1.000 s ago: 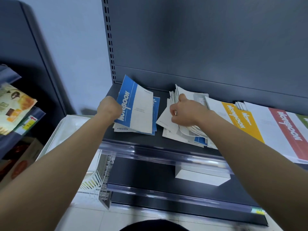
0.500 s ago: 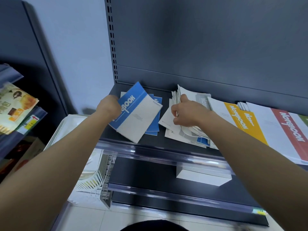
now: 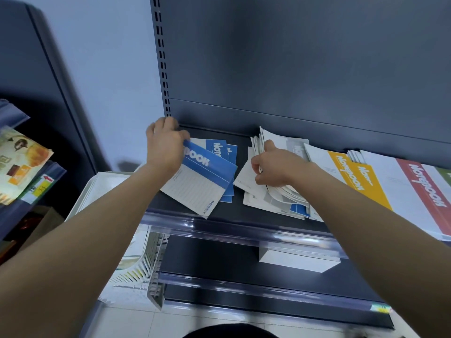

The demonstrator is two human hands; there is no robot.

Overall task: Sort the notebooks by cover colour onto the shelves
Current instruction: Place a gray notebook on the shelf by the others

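Note:
My left hand (image 3: 164, 147) grips the far left corner of a blue-and-white notebook (image 3: 200, 181), which lies skewed on a small pile of blue notebooks (image 3: 228, 152) at the left end of the dark shelf (image 3: 239, 211). My right hand (image 3: 273, 169) grips a thick, fanned stack of mixed notebooks (image 3: 275, 193) in the middle of the shelf, thumb on top. To the right lie a yellow notebook (image 3: 351, 176) and a red one (image 3: 424, 189), covers up.
A clear plastic rail (image 3: 244, 230) edges the shelf front. A white box (image 3: 297, 261) sits on the lower shelf. A white plastic basket (image 3: 136, 264) stands at lower left, and a rack with printed packets (image 3: 22, 164) is at far left.
My left hand has moved back toward the shelf's rear left corner, turning the blue notebook and laying it flatter on the blue pile. My right hand stays on the mixed stack.

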